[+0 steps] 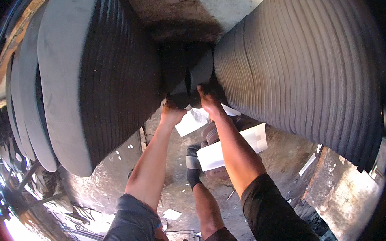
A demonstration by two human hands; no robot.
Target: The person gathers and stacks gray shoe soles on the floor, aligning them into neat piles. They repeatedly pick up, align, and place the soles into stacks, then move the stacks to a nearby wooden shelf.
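Two dark foam shoe soles lie side by side in the shadow between tall stacks. My left hand [173,113] is closed round the near end of the left sole [173,73]. Against the near end of the right sole [201,70], my right hand [209,102] grips with its thumb on top; its other fingers are hidden below. A big stack of grey soles [119,76] rises on the left, its outermost pieces leaning apart. Another long stack of ridged grey soles [300,65] flanks my hands on the right.
White sheets [213,156] lie below my right forearm, over a small pile of brownish soles [210,133]. My leg in a black sock [193,177] stands on the stained floor [175,188]. A worn block [343,191] is at the lower right, scraps [8,136] at the left.
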